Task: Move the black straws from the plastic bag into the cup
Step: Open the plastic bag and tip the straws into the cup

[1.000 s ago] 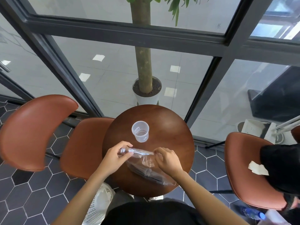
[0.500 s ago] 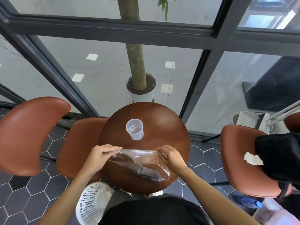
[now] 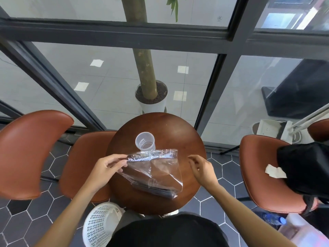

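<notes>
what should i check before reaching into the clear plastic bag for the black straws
1. Left hand pinches the clear plastic bag at its top left corner: ok.
2. Right hand free, apart from the bag: ok.
3. Bag mouth open: cannot tell.
4. Black straws lie at the bag's bottom: ok.
5. Clear plastic cup upright and empty on the round wooden table: ok.
6. Cup rim free: not ok, the bag's top edge overlaps its near side.
</notes>
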